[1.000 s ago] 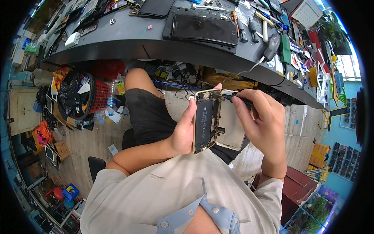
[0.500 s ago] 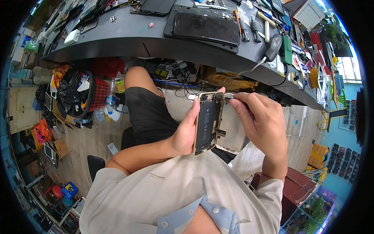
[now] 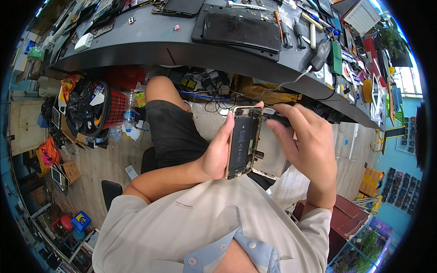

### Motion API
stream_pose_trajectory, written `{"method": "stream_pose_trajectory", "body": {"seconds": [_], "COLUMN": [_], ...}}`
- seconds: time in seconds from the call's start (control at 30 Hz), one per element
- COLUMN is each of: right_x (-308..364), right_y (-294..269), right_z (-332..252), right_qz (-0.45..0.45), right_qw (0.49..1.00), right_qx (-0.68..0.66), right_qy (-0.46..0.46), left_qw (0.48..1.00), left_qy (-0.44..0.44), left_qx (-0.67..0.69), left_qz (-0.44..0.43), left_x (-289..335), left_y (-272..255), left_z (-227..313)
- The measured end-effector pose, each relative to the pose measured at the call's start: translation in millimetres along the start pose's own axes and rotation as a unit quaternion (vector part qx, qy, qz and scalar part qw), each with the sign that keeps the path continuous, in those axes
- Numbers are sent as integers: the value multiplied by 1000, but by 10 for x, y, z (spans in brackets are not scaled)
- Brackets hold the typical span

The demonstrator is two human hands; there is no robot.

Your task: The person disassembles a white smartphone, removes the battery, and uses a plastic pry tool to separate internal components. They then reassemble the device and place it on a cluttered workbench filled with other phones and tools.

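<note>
My left hand (image 3: 217, 152) grips an opened smartphone (image 3: 232, 145) by its left edge, above my lap. Its black battery (image 3: 241, 141) lies exposed in the pale-gold frame. The screen panel (image 3: 272, 152) hangs folded out on the right side, joined near the lower edge. My right hand (image 3: 307, 139) is at the phone's upper right corner, thumb and fingers closed around a dark slim screwdriver (image 3: 278, 119). The screwdriver's tip points at the top of the phone's inside; whether it touches cannot be made out.
Ahead curves a grey workbench (image 3: 150, 34), with a black phone (image 3: 241, 32) on a mat, screwdrivers (image 3: 298, 34) and a dark power adapter (image 3: 320, 54). A red basket (image 3: 116, 109) filled with bags stands on the floor at left. Cables (image 3: 214, 93) lie beneath the bench.
My right hand has shifted its fingers on the screwdriver; the thumb has drawn back a little and more of the dark handle shows. The left hand and phone stay nearly still.
</note>
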State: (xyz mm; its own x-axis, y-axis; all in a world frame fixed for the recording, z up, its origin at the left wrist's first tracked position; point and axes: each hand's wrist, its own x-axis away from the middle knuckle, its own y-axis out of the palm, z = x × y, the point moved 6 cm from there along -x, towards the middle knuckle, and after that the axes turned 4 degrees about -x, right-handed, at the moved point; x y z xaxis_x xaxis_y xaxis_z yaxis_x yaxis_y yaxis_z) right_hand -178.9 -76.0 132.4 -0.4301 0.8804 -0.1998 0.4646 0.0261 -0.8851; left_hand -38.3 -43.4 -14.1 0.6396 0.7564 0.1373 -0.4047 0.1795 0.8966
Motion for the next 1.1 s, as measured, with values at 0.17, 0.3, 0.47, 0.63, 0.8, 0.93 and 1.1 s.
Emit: {"method": "stream_pose_trajectory", "body": {"seconds": [0.17,0.3,0.47,0.63,0.8,0.93,1.1], "right_x": [8,2,-17,-27,-27,3,9], "right_y": [-21,-10,-6,-48,-42,-52,-44], "right_z": [-36,-27,-26,-86,-95,-80,-80], "right_qz": [1,-10,-31,1,26,13,27], "right_qw": [1000,1000,999,1000,1000,1000,1000], "right_qx": [-1,6,25,25,15,14,10], "right_qy": [3,11,19,-3,-1,20,10], "left_qw": [1000,1000,1000,1000,1000,1000,1000], "left_qy": [8,11,16,22,25,7,15], "left_qx": [-12,-8,-9,-6,-11,-12,15], "left_qz": [18,22,18,12,12,26,-15], "left_x": [-8,2,-5,0,-3,-19,-15], "left_y": [-26,-14,1,38,64,23,57], "left_z": [16,18,24,65,85,54,65]}}
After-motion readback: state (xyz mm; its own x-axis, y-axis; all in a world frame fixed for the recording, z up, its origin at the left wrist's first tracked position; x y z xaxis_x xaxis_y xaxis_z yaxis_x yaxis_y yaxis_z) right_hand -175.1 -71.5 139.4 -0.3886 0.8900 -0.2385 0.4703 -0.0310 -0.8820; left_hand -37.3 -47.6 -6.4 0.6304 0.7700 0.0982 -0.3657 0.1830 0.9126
